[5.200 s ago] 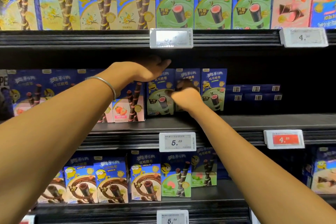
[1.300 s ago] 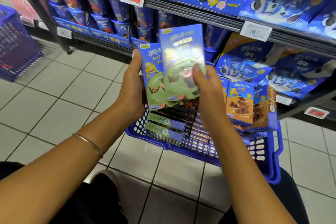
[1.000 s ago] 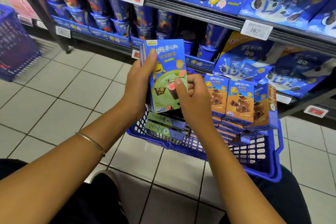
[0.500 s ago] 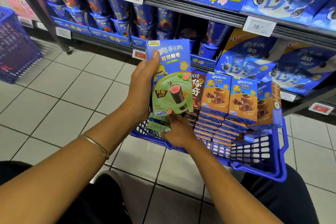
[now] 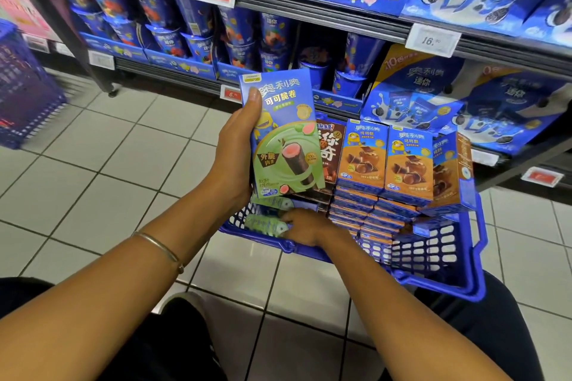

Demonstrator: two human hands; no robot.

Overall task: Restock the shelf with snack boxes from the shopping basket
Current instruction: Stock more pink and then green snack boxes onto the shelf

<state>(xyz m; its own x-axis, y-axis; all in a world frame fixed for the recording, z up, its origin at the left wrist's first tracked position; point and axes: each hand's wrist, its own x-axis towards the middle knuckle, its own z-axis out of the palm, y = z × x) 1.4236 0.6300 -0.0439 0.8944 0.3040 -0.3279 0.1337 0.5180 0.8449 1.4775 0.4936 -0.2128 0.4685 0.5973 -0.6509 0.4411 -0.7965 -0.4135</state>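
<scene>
Head view: left hand (image 5: 238,148) holds a green box (image 5: 284,139) upright at centre frame, thumb laid up the front face and fingers wrapped behind. Whether a second box rides behind it I cannot tell. Right hand (image 5: 306,223) is down at 6 o'clock of that box, inside the basket (image 5: 433,284), with its fingertips at the end of the flat boxes (image 5: 269,226) lying in the basket's 9 o'clock corner. The fingers are hidden under the knuckles, so I cannot tell whether they have closed on one. Orange boxes (image 5: 362,158) stand on top of the stacks at 3 o'clock of the held box. The outermost leans out toward the rim. A brown box (image 5: 329,151) sits half hidden between them and the held box. The shelf (image 5: 309,9) runs across 12 o'clock. Risks, as I judge them: the left hand's hold is a one-handed pinch on a tall, slick carton, and with attention down in the basket it could twist or slide out. Tugging a flat box free could jolt the basket and topple the standing orange boxes, the leaning one first, onto the floor. Adding another box to the left hand could fan the stack apart. Against half a second ago, the right hand has dropped from just under the held box to the flat ones. A second ago both hands were on the held box, and five seconds ago both were up at the shelf.
</scene>
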